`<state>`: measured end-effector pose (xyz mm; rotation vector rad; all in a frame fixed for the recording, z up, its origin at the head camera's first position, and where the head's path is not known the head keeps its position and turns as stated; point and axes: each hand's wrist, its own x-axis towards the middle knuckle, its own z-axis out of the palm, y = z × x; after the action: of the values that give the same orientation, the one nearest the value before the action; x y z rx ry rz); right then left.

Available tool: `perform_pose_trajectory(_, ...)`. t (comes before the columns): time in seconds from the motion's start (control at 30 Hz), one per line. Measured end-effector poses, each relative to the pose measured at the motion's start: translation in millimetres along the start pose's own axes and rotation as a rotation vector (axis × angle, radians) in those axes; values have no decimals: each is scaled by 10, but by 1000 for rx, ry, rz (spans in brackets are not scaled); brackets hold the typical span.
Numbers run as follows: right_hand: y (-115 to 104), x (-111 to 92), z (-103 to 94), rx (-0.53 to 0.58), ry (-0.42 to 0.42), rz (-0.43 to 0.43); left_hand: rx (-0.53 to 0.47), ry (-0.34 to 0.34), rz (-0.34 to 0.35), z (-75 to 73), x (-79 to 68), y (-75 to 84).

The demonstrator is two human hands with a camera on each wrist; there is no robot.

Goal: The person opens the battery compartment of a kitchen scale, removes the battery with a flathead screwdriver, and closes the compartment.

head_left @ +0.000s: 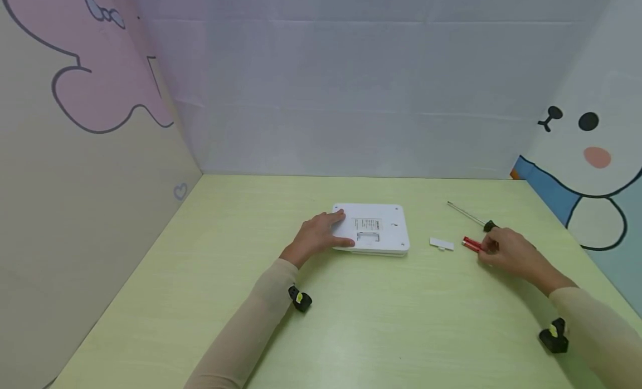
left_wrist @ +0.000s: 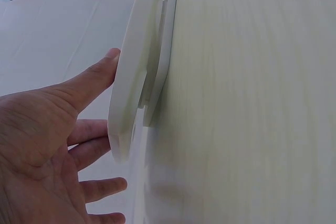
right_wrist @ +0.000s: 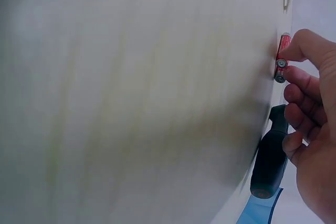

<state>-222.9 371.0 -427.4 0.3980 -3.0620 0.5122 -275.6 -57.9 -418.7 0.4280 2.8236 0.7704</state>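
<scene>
On the table (head_left: 381,311), red batteries (head_left: 471,244) are pinched by the right hand (head_left: 509,252), by which the handle of the screwdriver (head_left: 468,214) just behind is partly blocked from head view, while, past the cover (head_left: 441,244), the white device (head_left: 376,210) is touched by the left hand (head_left: 317,234), fingers spread.

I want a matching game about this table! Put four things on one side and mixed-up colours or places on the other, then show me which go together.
Things:
1. Screwdriver
2. Batteries
3. Small cover
4. Left hand

Clues:
A. Touching the white device
B. Has a black handle
C. Red, at the right hand's fingertips
D. White, lying between the device and the batteries

Right pairs: 1-B, 2-C, 3-D, 4-A
</scene>
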Motion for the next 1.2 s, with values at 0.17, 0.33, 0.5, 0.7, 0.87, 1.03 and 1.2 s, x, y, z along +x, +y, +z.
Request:
perform_pose_trajectory(0.17,-40,19,-52,2,21,-17,9,-1,13,-1,9,-9)
perform_pose_trajectory(0.33,-139,116,-67,-31,37,-59,8,-5,13,2,13,-26)
perform_pose_trajectory(0.5,-245,230,-23,-59,23,-103,15,-6,11,10,23,-28)
perform_pose_trajectory(0.7,-323,301,54,-107,-11,-121,27,-11,12,5,31,-17)
perform_pose_trajectory(0.87,-339,324,75,-119,-17,-131,26,-9,16,-5,31,-4)
perform_pose_trajectory(1.03,-345,338,88,-98,-29,-131,23,-15,15,-11,27,2)
perform_pose_trajectory(1.2,-367,360,97,-75,-54,-119,17,-16,14,-6,27,-4)
